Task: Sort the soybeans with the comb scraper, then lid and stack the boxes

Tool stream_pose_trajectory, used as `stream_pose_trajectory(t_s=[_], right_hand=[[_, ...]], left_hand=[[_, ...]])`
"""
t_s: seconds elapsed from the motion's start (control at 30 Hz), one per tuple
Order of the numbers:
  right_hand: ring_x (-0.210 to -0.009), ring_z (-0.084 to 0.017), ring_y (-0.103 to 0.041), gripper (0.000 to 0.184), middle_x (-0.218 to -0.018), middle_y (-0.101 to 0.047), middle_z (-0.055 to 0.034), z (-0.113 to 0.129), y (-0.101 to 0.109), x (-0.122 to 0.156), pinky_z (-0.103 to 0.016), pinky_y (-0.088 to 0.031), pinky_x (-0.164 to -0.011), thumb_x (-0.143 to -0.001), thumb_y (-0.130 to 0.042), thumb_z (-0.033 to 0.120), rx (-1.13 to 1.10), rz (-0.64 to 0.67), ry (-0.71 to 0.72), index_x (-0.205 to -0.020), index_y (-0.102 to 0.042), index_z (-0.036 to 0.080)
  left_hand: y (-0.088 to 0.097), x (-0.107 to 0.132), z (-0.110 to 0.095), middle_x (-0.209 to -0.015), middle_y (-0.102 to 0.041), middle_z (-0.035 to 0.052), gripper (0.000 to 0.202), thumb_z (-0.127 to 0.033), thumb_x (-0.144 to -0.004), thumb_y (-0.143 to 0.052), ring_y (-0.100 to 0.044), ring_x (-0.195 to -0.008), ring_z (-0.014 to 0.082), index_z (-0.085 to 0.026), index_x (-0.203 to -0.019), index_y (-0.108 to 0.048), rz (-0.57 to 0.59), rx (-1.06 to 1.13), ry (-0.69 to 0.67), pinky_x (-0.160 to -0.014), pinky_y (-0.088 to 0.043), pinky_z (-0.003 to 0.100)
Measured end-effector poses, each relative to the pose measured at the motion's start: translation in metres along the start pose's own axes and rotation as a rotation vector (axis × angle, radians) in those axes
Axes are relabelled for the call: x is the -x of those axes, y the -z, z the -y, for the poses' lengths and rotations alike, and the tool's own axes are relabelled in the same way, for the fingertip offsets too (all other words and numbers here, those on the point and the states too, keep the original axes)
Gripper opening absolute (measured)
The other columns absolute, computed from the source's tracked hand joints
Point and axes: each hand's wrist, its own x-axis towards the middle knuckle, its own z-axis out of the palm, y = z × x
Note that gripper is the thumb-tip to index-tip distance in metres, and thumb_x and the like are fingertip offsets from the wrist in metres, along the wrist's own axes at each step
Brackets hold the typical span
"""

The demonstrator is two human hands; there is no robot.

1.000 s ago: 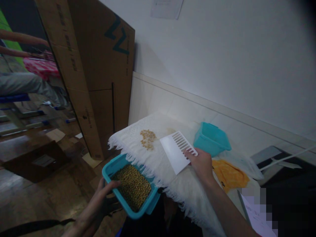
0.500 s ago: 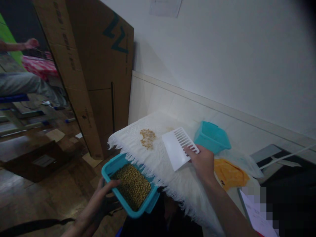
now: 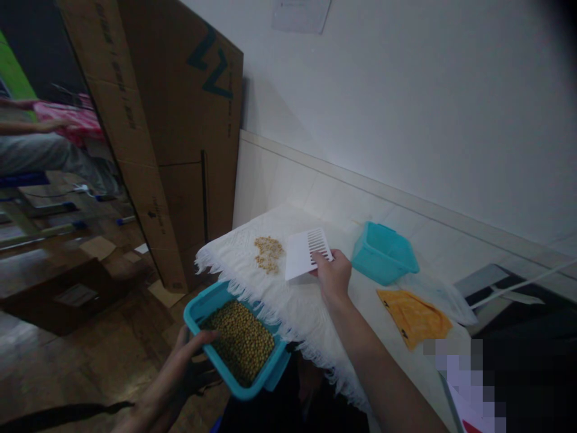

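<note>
My left hand [image 3: 192, 358] grips the near rim of a teal tub [image 3: 201, 302] full of yellow-green beans [image 3: 243, 340], held just below the table's front edge. My right hand [image 3: 332, 273] pinches a flat white scraper [image 3: 302, 252] with a slotted end, its blade lying on a white fringed cloth [image 3: 288, 300]. The scraper's edge sits right beside a small pile of beans [image 3: 268, 252] on the cloth, to their right.
An empty teal tub [image 3: 383, 252] lies tilted at the back right. An orange cloth [image 3: 412, 316] and clear plastic lie right of my arm. A tall cardboard box [image 3: 171, 132] stands on the left. Another person sits far left beyond it.
My right hand has slid the white scraper left across the cloth, up to the small pile of beans. The left hand and its tub have stayed put.
</note>
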Motion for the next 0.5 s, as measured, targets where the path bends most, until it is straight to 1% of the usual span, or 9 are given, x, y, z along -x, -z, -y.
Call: stream_pose_trajectory(t_s=[0.07, 0.13, 0.23, 0.3, 0.4, 0.5], right_hand=[[-0.068, -0.03, -0.083, 0.037, -0.074, -0.085, -0.0039, 0.006, -0.01, -0.004, -0.033, -0.065, -0.053, -0.076, -0.078, 0.037, 0.0, -0.046, -0.08, -0.107, -0.088, 0.02], [-0.071, -0.03, -0.083, 0.035, -0.075, -0.085, -0.0036, 0.01, -0.017, -0.007, -0.033, -0.065, -0.056, -0.074, -0.077, 0.034, 0.01, -0.06, -0.112, -0.105, -0.088, 0.021], [-0.076, -0.031, -0.085, 0.03, -0.077, -0.087, -0.0048, 0.01, -0.021, -0.011, -0.033, -0.066, -0.06, -0.073, -0.076, 0.032, 0.026, -0.062, -0.109, -0.099, -0.088, 0.022], [-0.077, -0.032, -0.085, 0.028, -0.078, -0.087, -0.005, 0.008, -0.022, -0.012, -0.034, -0.066, -0.061, -0.073, -0.075, 0.032, 0.036, -0.064, -0.107, -0.097, -0.087, 0.023], [-0.077, -0.031, -0.085, 0.026, -0.077, -0.087, -0.004, 0.003, -0.023, -0.012, -0.034, -0.066, -0.062, -0.073, -0.075, 0.033, 0.05, -0.061, -0.101, -0.095, -0.086, 0.024], [-0.075, -0.031, -0.084, 0.023, -0.074, -0.085, -0.003, -0.002, -0.021, -0.013, -0.033, -0.065, -0.061, -0.072, -0.077, 0.033, 0.061, -0.054, -0.093, -0.092, -0.085, 0.025]], left_hand=[[0.001, -0.001, 0.0, -0.1, -0.079, 0.0014, 0.091, -0.046, -0.068, -0.103, -0.087, -0.081, 0.0328, -0.033, -0.144, -0.056, 0.007, 0.01, -0.005, -0.082, -0.073, 0.051], [0.001, -0.002, 0.0, -0.103, -0.08, 0.0021, 0.093, -0.045, -0.067, -0.104, -0.086, -0.08, 0.0322, -0.033, -0.145, -0.055, 0.011, 0.004, 0.001, -0.081, -0.073, 0.051], [0.002, -0.002, -0.002, -0.108, -0.082, 0.0045, 0.094, -0.045, -0.067, -0.103, -0.087, -0.079, 0.0318, -0.034, -0.148, -0.055, 0.009, -0.013, 0.024, -0.077, -0.072, 0.048], [0.002, -0.001, -0.003, -0.108, -0.082, 0.0053, 0.094, -0.044, -0.068, -0.102, -0.087, -0.08, 0.0318, -0.033, -0.149, -0.056, 0.015, -0.011, 0.029, -0.077, -0.071, 0.047], [0.002, 0.0, -0.003, -0.108, -0.083, 0.0067, 0.095, -0.045, -0.068, -0.102, -0.087, -0.083, 0.0331, -0.031, -0.15, -0.057, 0.015, -0.001, 0.03, -0.081, -0.071, 0.048], [0.001, 0.0, -0.003, -0.111, -0.083, 0.0073, 0.098, -0.046, -0.065, -0.104, -0.087, -0.085, 0.0346, -0.032, -0.15, -0.056, 0.007, 0.007, 0.03, -0.082, -0.071, 0.05]])
